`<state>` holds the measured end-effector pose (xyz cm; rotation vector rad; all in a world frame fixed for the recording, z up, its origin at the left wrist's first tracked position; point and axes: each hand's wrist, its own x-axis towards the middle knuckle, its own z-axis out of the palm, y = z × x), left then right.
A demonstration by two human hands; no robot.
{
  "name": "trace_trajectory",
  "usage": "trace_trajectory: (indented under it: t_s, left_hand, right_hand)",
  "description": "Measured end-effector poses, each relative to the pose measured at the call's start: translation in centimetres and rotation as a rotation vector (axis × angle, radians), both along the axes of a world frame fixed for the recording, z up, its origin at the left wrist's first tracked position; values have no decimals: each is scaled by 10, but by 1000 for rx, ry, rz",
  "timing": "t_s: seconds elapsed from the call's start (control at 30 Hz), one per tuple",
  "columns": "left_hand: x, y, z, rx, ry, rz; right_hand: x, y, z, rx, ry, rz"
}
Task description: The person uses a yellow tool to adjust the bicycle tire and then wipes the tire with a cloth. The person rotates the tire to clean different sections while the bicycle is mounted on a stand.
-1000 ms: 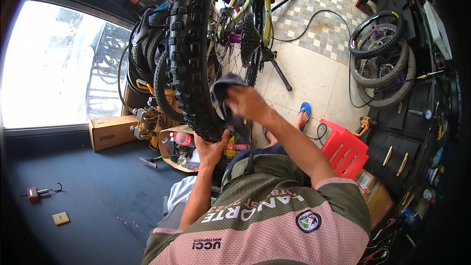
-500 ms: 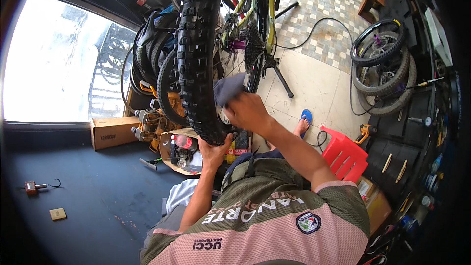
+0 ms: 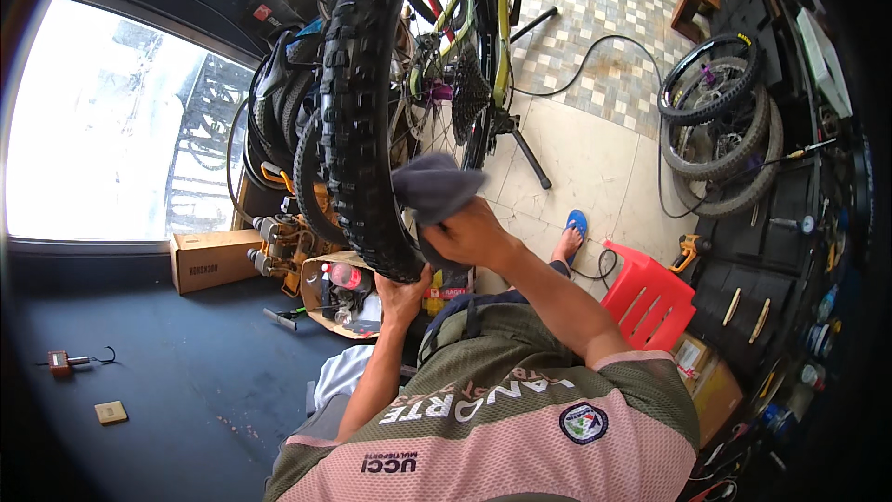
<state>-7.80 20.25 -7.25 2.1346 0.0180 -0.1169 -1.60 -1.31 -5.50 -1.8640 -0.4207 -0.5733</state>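
Observation:
A bicycle wheel with a black knobby tire (image 3: 358, 121) stands upright in front of me. My left hand (image 3: 401, 296) grips the tire at its near, lower end, fingers wrapped round it. In my right hand (image 3: 467, 234) a dark grey cloth (image 3: 437, 188) is bunched up, pressed against the wheel's right side near the rim. The fingertips under the cloth are hidden. Beyond the cloth, the cassette (image 3: 471, 98) and the yellow-green bike frame (image 3: 503, 46) show to the right of the tire.
A cardboard box (image 3: 321, 307) with a bottle and other bits sits below the wheel, a closed box (image 3: 216, 258) further left. To my right are a red plastic stool (image 3: 648, 296) and stacked wheels (image 3: 720, 121). A black hose (image 3: 595, 60) crosses the tiled floor.
The tire and bike have shifted slightly left in view. My right hand with the cloth has moved a little down and nearer, and the cloth has spread out more.

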Motion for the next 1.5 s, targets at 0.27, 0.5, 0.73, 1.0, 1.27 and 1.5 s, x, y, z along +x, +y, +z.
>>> trace_trajectory:
  t_s: [0.27,0.5,0.73,1.0,1.27,1.5]
  left_hand:
    - [-3,-5,45,-110,-330,-9]
    - [23,-37,107,119,-414,48]
    - [11,-22,61,52,-174,26]
    - [4,-14,37,-77,-87,128]
    - [-5,-23,24,-244,-33,101]
    - [0,-2,5,-43,-56,37]
  right_hand:
    - [28,-5,-56,-416,527,-36]
    - [-18,5,-57,-155,28,83]
    - [43,-5,-80,-437,430,-37]
    - [-53,17,-102,-20,391,279]
    - [45,-3,-94,-364,415,-63]
    - [-24,34,-102,-358,214,156]
